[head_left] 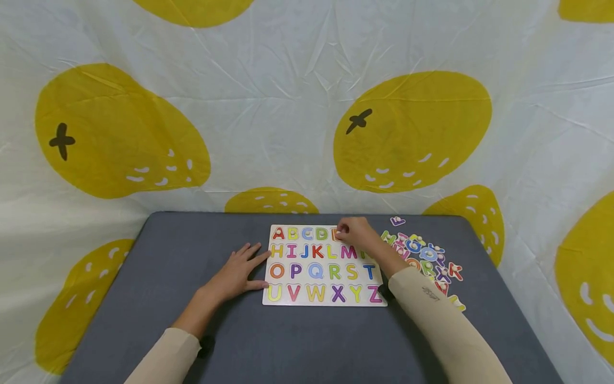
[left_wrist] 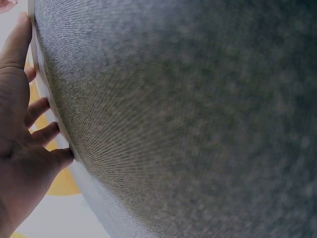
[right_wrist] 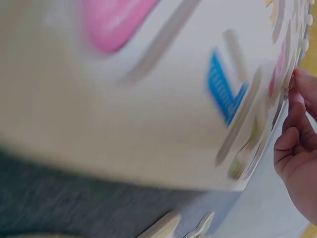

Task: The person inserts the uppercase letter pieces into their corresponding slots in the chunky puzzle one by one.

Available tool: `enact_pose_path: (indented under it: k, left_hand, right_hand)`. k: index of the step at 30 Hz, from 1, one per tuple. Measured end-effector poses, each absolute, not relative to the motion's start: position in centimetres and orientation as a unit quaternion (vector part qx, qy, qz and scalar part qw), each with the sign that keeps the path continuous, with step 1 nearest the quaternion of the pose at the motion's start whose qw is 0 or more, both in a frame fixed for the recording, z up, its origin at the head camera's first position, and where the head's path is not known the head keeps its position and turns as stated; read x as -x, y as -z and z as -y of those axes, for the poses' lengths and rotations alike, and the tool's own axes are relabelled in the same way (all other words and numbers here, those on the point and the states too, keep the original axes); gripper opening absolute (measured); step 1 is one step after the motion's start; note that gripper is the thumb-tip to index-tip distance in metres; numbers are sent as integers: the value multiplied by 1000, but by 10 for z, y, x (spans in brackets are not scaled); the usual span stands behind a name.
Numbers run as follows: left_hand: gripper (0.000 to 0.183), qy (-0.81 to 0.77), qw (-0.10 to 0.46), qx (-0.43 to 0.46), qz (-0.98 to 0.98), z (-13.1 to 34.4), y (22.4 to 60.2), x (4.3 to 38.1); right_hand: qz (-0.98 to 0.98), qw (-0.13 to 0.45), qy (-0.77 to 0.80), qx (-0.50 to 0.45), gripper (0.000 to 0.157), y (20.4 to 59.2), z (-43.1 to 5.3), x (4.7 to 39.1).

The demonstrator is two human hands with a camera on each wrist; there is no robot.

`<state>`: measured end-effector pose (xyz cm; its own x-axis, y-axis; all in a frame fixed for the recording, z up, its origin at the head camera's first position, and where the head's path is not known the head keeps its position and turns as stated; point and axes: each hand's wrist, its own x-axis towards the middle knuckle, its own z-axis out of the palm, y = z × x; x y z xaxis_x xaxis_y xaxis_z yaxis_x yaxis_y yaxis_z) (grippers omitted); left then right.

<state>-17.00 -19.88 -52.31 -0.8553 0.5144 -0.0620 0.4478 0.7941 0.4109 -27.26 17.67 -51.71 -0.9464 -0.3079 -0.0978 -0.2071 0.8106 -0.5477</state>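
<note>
A white alphabet puzzle board with coloured letter shapes in rows lies on the table. Along its top row, A to D appear to have knobbed pieces in them. Spread fingers of my left hand touch the board's left edge; in the left wrist view that hand has its thumb and fingers at the edge. Over the top row, just right of D, my right hand pinches a letter piece, mostly covered by the fingers. The right wrist view shows the hand with thumb and fingertips together low at the board.
Right of the board, a pile of loose knobbed letter pieces lies partly behind the right forearm. One purple letter piece sits apart near the back edge. The grey table meets a white curtain with yellow fruit prints.
</note>
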Motion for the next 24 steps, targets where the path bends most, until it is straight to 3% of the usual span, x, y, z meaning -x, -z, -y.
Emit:
enact_pose_path:
  k: [13,24]
  left_hand:
    - [85,-193,82,-256,-943,199,526,171]
    - [87,-193,84,-256,-944,200,529,172]
  right_hand:
    - [-958,79,257,99,13,516,-160,270]
    - [-946,103,291,101,16,501,-194,262]
